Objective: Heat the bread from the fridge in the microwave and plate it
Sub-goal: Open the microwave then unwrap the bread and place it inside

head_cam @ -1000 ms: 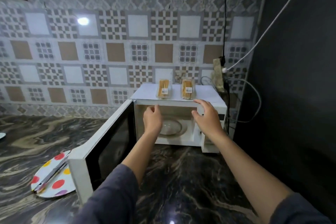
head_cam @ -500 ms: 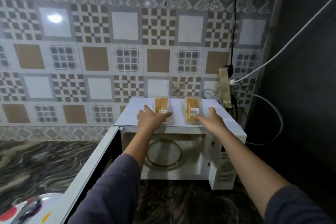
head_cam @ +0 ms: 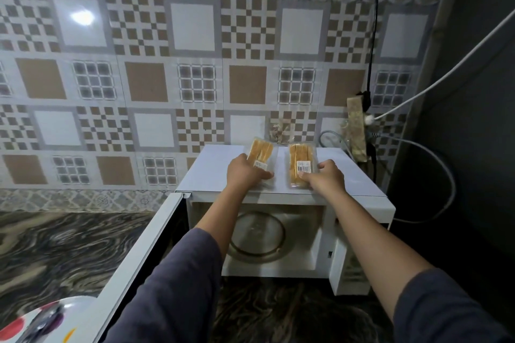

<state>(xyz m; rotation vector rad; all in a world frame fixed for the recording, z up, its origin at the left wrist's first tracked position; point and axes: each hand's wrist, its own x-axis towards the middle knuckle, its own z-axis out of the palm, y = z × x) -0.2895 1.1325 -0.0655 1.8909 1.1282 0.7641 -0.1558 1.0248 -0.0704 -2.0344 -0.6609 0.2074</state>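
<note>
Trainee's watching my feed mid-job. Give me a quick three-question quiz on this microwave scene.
1. True or false: the microwave door is shut.
2. How many bread packs lie on top of the microwave?
3. The glass turntable inside holds: A) bread, B) a plate, C) nothing.
Key: 1 false, it stands open; 2 two; 3 C.

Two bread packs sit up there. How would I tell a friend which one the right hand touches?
Find the white microwave, door open, against the tiled wall; two clear bread packs lie on its top. The right pack is nearer the hanging cables, held by the right hand. Its barcode label shows plainly, while the left hand partly covers that of the left pack.
</note>
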